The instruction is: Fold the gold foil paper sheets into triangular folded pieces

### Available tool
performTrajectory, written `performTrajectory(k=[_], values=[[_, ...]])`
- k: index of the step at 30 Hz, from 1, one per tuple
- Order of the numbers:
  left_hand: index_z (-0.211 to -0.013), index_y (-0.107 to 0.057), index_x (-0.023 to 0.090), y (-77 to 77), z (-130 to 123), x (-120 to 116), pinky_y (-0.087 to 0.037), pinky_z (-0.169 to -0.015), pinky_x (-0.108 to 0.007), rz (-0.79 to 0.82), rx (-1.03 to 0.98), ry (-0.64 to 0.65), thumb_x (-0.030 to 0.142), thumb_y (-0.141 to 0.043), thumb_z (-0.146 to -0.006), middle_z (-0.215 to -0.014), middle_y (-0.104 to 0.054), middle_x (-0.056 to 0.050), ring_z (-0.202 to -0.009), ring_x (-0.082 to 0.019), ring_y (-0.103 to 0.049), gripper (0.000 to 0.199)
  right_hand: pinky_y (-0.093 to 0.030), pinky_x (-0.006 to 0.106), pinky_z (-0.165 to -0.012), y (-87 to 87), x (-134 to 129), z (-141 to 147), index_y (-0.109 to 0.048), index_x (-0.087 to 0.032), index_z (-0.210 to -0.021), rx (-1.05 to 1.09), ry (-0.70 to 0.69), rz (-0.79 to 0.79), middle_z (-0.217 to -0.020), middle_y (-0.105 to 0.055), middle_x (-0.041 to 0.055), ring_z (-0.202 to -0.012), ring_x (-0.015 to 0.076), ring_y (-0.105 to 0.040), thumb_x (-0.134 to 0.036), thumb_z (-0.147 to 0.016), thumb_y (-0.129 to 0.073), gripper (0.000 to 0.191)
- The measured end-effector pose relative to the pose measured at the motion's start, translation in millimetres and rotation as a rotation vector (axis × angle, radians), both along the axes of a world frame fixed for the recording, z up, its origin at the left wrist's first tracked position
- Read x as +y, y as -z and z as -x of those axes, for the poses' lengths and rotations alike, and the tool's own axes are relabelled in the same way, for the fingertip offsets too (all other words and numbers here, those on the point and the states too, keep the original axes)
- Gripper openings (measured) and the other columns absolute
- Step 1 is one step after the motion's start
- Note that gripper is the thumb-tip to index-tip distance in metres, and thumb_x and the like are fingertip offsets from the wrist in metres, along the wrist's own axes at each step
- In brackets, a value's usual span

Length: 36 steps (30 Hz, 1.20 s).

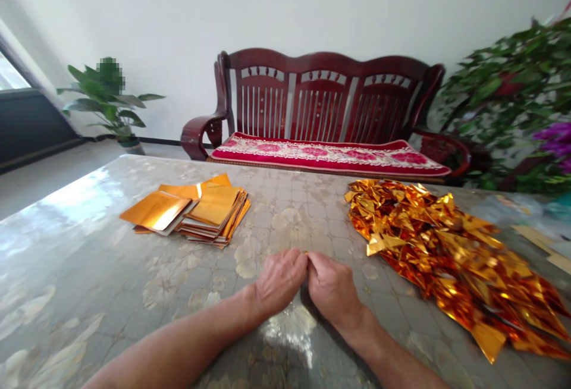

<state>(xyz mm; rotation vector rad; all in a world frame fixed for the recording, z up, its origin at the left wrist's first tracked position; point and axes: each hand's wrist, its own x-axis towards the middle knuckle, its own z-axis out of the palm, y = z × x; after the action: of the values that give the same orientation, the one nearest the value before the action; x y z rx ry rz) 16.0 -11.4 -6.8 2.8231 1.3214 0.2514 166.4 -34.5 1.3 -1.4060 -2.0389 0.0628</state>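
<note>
Over the middle of the patterned table [178, 294], my left hand [281, 279] and my right hand [333, 288] meet with their fingers closed. A tiny bit of gold shows between the fingertips; most of what they hold is hidden. To the left lies a loose stack of square gold foil sheets [214, 207], some fanned out leftward. On the right spreads a big heap of folded, shiny gold foil pieces [446, 246], apart from my right hand.
Behind the table stands a dark red wooden bench [321, 91] with a red floral cushion [330, 154]. A potted plant [111, 100] is at the back left. Leafy greenery [504, 91] and clear plastic [508, 207] are on the right.
</note>
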Motion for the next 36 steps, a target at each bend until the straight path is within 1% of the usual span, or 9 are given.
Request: performTrajectory(k=[6, 11, 15, 19, 24, 27, 30, 33, 36], values=[[-0.095, -0.056, 0.018, 0.5, -6, 0, -0.049, -0.067, -0.029, 0.074, 0.026, -0.067, 0.012, -0.046, -0.095, -0.090, -0.061, -0.006, -0.083, -0.021, -0.062, 0.012, -0.037, 0.025, -0.061, 7.1, 4, 5, -0.063, -0.020, -0.074, 0.019, 0.061, 0.034, -0.066, -0.068, 0.0043, -0.061, 0.0150, -0.064, -0.013, -0.091, -0.039, 0.031], [-0.093, -0.057, 0.019, 3.5, -1, 6, -0.048, -0.069, -0.026, 0.068, -0.069, -0.082, 0.015, -0.041, -0.098, -0.087, -0.060, -0.005, -0.079, -0.017, -0.060, 0.017, -0.038, 0.023, -0.061, 3.7, 9, 0, -0.067, -0.022, -0.076, 0.094, 0.058, 0.124, -0.067, -0.071, 0.0027, -0.062, 0.0145, -0.064, -0.018, -0.093, -0.042, 0.031], [-0.097, -0.059, 0.020, 2.3, 8, 13, -0.047, -0.074, -0.025, 0.060, -0.173, -0.083, 0.022, -0.037, -0.102, -0.090, -0.061, -0.004, -0.081, -0.016, -0.060, 0.022, -0.042, 0.023, -0.063, 0.3, 14, -10, -0.072, -0.024, -0.084, 0.156, 0.034, 0.150, -0.075, -0.075, 0.0028, -0.067, 0.0158, -0.068, -0.023, -0.093, -0.045, 0.028], [-0.101, -0.063, 0.022, -1.8, 17, 18, -0.047, -0.078, -0.024, 0.089, -0.240, -0.136, 0.028, -0.040, -0.103, -0.093, -0.064, -0.003, -0.087, -0.016, -0.062, 0.024, -0.047, 0.024, -0.064, 3.5, 20, -19, -0.075, -0.027, -0.099, 0.179, 0.047, 0.218, -0.083, -0.078, 0.0016, -0.069, 0.0175, -0.070, -0.026, -0.091, -0.050, 0.026], [-0.099, -0.068, 0.024, -2.6, 23, 22, -0.046, -0.078, -0.024, 0.097, -0.299, -0.153, 0.035, -0.041, -0.103, -0.093, -0.063, -0.001, -0.088, -0.015, -0.062, 0.029, -0.050, 0.025, -0.065, 5.1, 23, -26, -0.076, -0.029, -0.100, 0.173, 0.036, 0.305, -0.082, -0.078, -0.0004, -0.073, 0.0186, -0.072, -0.026, -0.090, -0.053, 0.025], [-0.100, -0.069, 0.024, -1.3, 25, 23, -0.045, -0.077, -0.023, 0.104, -0.334, -0.146, 0.035, -0.041, -0.103, -0.094, -0.063, -0.001, -0.090, -0.015, -0.062, 0.030, -0.052, 0.028, -0.077, 5.0, 23, -27, -0.074, -0.029, -0.105, 0.131, 0.018, 0.262, -0.099, -0.078, 0.0000, -0.089, 0.0199, -0.073, -0.024, -0.091, -0.054, 0.025], [-0.101, -0.069, 0.024, -0.9, 25, 24, -0.045, -0.078, -0.023, 0.099, -0.359, -0.147, 0.034, -0.041, -0.103, -0.096, -0.062, -0.002, -0.091, -0.015, -0.062, 0.030, -0.052, 0.030, -0.085, 6.0, 23, -29, -0.065, -0.027, -0.121, 0.074, 0.039, 0.161, -0.115, -0.074, 0.0026, -0.100, 0.0206, -0.070, -0.020, -0.088, -0.058, 0.034], [-0.100, -0.069, 0.024, -0.4, 25, 24, -0.046, -0.078, -0.023, 0.096, -0.366, -0.146, 0.034, -0.042, -0.103, -0.095, -0.062, -0.002, -0.090, -0.015, -0.061, 0.030, -0.052, 0.029, -0.083, 5.7, 20, -31, -0.059, -0.025, -0.126, 0.011, 0.012, 0.086, -0.116, -0.071, 0.0037, -0.098, 0.0197, -0.069, -0.016, -0.087, -0.061, 0.040], [-0.094, -0.070, 0.022, 1.9, 24, 25, -0.046, -0.077, -0.022, 0.099, -0.370, -0.139, 0.034, -0.042, -0.103, -0.091, -0.061, -0.001, -0.087, -0.014, -0.061, 0.031, -0.050, 0.027, -0.081, 4.6, 19, -32, -0.062, -0.025, -0.116, -0.055, -0.069, 0.036, -0.108, -0.071, 0.0031, -0.098, 0.0191, -0.068, -0.017, -0.089, -0.060, 0.028]])
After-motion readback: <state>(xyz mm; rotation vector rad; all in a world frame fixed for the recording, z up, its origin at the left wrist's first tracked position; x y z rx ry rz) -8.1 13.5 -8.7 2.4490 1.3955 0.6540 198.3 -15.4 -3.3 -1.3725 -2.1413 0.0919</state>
